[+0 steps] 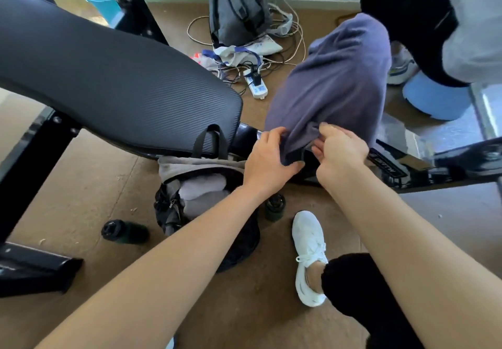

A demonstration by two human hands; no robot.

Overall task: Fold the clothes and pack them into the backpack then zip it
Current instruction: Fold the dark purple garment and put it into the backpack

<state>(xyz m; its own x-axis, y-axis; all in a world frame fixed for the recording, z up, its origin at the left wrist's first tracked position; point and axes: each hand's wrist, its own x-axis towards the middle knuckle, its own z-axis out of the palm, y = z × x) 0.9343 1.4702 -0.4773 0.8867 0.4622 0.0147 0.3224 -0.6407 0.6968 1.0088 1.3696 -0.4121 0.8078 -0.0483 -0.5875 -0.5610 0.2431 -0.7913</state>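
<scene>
Left hand point(267, 158), right hand point(341, 153) both pinch purple garment point(331, 77) hem; open backpack point(167, 210) below-left

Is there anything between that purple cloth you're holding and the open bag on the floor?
Nothing visible blocks it. The left hand and right hand grip the purple garment just right of the backpack, whose mouth is open. Pale clothes already lie inside, and the black bench pad overhangs its far edge.

You see white lettering on the black metal bar point(391, 165), upside down, too blurred to read.
</scene>
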